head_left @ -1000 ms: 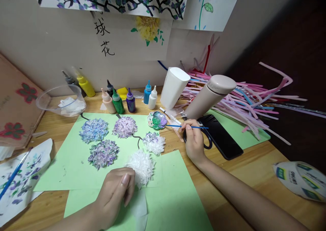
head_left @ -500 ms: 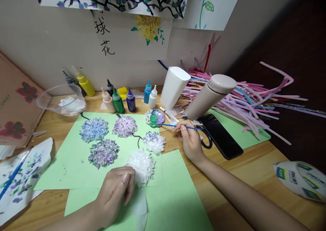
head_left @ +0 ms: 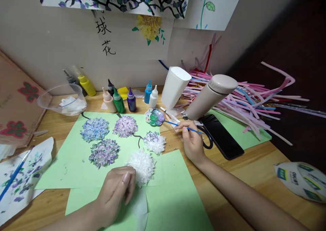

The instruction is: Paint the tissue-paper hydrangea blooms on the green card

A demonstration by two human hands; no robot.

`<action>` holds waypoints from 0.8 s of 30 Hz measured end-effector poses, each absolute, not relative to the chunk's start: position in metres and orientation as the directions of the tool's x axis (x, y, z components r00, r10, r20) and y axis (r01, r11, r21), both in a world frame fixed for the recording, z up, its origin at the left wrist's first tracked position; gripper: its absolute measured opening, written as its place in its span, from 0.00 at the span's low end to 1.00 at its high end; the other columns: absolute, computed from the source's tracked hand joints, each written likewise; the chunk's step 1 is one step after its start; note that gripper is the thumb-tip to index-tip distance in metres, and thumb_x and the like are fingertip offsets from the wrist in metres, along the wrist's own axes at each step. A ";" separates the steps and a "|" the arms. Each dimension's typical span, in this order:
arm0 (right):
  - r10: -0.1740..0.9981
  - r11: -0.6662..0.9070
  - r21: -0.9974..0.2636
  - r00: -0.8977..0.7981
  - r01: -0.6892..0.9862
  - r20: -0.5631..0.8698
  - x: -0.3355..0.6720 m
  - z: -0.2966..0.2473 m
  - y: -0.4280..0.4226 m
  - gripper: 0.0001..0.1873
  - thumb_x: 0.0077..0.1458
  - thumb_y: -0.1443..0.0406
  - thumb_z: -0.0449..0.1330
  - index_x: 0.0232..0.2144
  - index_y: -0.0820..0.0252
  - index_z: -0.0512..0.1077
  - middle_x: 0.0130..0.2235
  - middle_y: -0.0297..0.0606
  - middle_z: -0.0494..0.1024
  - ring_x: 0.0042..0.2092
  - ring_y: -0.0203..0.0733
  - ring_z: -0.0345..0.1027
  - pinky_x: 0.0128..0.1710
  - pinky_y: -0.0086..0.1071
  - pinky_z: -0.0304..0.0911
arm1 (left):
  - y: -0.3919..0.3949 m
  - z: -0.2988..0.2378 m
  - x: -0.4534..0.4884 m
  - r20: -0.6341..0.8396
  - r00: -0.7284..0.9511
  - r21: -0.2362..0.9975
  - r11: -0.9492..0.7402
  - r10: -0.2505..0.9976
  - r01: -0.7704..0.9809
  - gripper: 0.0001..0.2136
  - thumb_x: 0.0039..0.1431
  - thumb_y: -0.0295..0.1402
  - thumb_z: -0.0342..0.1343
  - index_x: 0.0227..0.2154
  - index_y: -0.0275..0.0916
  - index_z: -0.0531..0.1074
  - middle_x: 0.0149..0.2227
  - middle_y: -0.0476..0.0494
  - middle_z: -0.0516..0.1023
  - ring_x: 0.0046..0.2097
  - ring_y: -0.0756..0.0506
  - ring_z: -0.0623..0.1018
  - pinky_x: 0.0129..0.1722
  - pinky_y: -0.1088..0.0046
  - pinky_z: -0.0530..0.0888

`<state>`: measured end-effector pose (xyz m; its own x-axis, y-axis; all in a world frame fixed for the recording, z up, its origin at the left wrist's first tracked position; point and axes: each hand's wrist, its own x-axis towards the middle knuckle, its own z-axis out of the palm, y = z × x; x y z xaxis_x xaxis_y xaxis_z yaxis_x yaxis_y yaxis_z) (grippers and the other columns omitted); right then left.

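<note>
My right hand (head_left: 193, 141) pinches a slim blue paintbrush (head_left: 195, 130); the brush points left, its tip at the right edge of a flower-shaped paint palette (head_left: 155, 117) smeared with green and purple. My left hand (head_left: 115, 190) is closed, knuckles up, against the left side of a white tissue-paper flower (head_left: 142, 166). What its curled fingers hold, if anything, is hidden. A strip of white tissue (head_left: 141, 207) lies beside that hand. Just above the white flower is a partly purple-tinted paper flower (head_left: 154, 142) with a dark stem.
Blue (head_left: 94, 129), lilac (head_left: 125, 126) and purple (head_left: 104, 153) paper flowers lie on green paper (head_left: 63, 163). Paint bottles (head_left: 118, 101) line the wall. A white cup (head_left: 175, 88), a flask (head_left: 211, 96), scissors (head_left: 209, 142), a phone (head_left: 222, 136) and pipe cleaners (head_left: 249, 105) are at right.
The paintbrush has tilted slightly in my right hand, its tip shifting a little up and right at the palette's edge. My left hand stays by the white flower.
</note>
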<state>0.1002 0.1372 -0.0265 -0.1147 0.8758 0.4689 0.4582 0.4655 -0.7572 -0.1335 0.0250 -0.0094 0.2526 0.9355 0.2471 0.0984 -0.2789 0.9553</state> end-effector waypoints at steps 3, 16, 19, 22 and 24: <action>0.881 0.466 -0.766 -0.147 0.443 0.450 0.100 -0.026 0.137 0.11 0.61 0.66 0.46 0.30 0.56 0.65 0.33 0.35 0.69 0.37 0.41 0.63 0.39 0.36 0.58 | 0.025 -0.010 -0.134 0.253 0.256 0.952 -0.287 0.933 0.104 0.26 0.69 0.33 0.32 0.13 0.37 0.57 0.15 0.50 0.60 0.20 0.52 0.61 0.26 0.75 0.61; 0.881 0.462 -0.783 -0.116 0.417 0.458 0.100 -0.028 0.138 0.11 0.61 0.65 0.45 0.30 0.56 0.65 0.33 0.35 0.69 0.37 0.41 0.63 0.38 0.36 0.58 | 0.026 -0.010 -0.135 0.269 0.258 0.946 -0.304 0.928 0.108 0.26 0.69 0.33 0.32 0.13 0.37 0.57 0.15 0.50 0.59 0.20 0.51 0.61 0.26 0.75 0.61; 0.863 0.488 -0.770 -0.095 0.411 0.496 0.100 -0.026 0.137 0.10 0.61 0.66 0.45 0.30 0.56 0.65 0.32 0.35 0.69 0.38 0.42 0.63 0.39 0.37 0.57 | 0.025 -0.010 -0.135 0.262 0.260 0.946 -0.301 0.929 0.121 0.26 0.69 0.33 0.32 0.13 0.37 0.57 0.15 0.50 0.60 0.20 0.51 0.61 0.26 0.75 0.61; 0.859 0.493 -0.752 -0.107 0.436 0.501 0.099 -0.026 0.138 0.11 0.61 0.66 0.45 0.29 0.56 0.64 0.31 0.35 0.68 0.37 0.41 0.62 0.38 0.36 0.56 | 0.025 -0.010 -0.135 0.268 0.263 0.944 -0.307 0.927 0.121 0.26 0.69 0.33 0.31 0.13 0.37 0.57 0.15 0.50 0.60 0.20 0.51 0.61 0.26 0.75 0.61; 0.866 0.487 -0.743 -0.139 0.460 0.481 0.099 -0.025 0.138 0.11 0.61 0.67 0.45 0.29 0.56 0.64 0.32 0.34 0.68 0.36 0.41 0.62 0.38 0.36 0.57 | 0.025 -0.009 -0.135 0.263 0.261 0.946 -0.301 0.929 0.119 0.26 0.69 0.33 0.31 0.13 0.37 0.57 0.15 0.50 0.60 0.20 0.51 0.61 0.26 0.75 0.61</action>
<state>0.0990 0.1379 -0.0254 -0.1392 0.8656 0.4809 0.4601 0.4866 -0.7427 -0.1346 0.0250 -0.0093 0.2606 0.9290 0.2629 0.1187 -0.3010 0.9462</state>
